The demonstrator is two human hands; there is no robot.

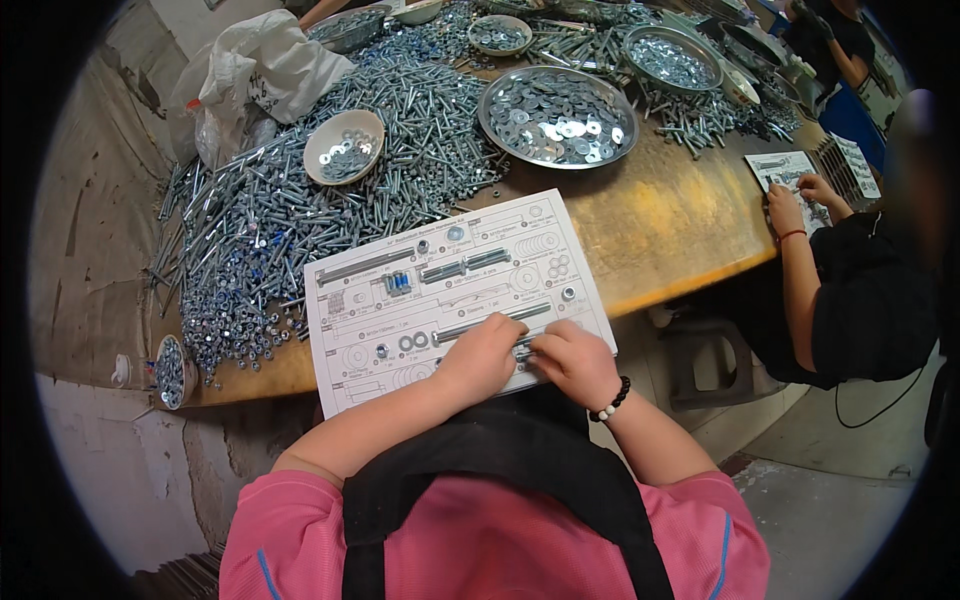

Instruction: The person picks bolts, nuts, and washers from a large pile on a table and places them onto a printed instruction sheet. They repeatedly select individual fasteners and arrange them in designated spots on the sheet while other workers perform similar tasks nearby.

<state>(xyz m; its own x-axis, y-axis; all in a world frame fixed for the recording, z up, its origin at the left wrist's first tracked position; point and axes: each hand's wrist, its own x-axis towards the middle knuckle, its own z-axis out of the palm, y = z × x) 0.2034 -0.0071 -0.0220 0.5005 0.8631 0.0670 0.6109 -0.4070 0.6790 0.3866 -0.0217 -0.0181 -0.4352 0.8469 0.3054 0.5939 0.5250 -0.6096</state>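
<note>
A printed sheet [455, 305] with outline drawings of hardware lies before me at the table's near edge, slightly tilted. Over its lower part my left hand [483, 355] and my right hand [575, 365] meet with fingers closed. Small shiny metal fasteners [522, 352] show between the fingertips; their exact kind is partly hidden. Just above the hands a long bolt [495, 322] rests on the sheet. Farther up lie shorter bolts [465, 266], bolts with blue patches [398, 284] and a long rod-like bolt [365, 264]. Washers [412, 342] and a nut [568, 294] also sit on it.
A large heap of bolts [420, 130] and nuts [235, 325] covers the table's left. A steel tray of washers [560, 115] and a washer bowl [343, 147] stand beyond the sheet. A white sack [265, 65] lies far left. At right, another person's hands [795, 205] work over a sheet.
</note>
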